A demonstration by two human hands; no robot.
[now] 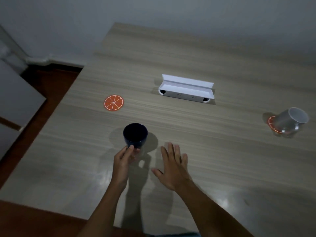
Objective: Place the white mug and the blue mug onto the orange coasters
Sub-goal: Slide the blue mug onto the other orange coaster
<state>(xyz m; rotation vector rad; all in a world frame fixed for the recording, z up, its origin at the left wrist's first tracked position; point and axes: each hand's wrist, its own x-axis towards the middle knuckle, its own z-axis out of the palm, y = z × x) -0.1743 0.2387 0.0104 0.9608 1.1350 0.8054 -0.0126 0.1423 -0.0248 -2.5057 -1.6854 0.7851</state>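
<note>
Left hand (123, 159) gripping blue mug (135, 135) by its near side, right hand (172, 165) flat, fingers spread, holding nothing, white mug (289, 121) on far-right orange coaster (271, 124), second orange coaster (113, 102) bare, wooden table (188, 53)

Quick headcount from where I'm standing. Two ceramic mugs: one dark blue mug (135, 135) and one white mug (289, 120). Two round orange coasters printed like citrus slices: one orange-slice coaster (113, 102) out in the open and a second orange coaster (271, 124) mostly covered by the white one. One white folded cardboard box (186, 89). Two bare hands, a left hand (124, 159) and a right hand (172, 165). All on one pale wood-grain tabletop (213, 53).
</note>
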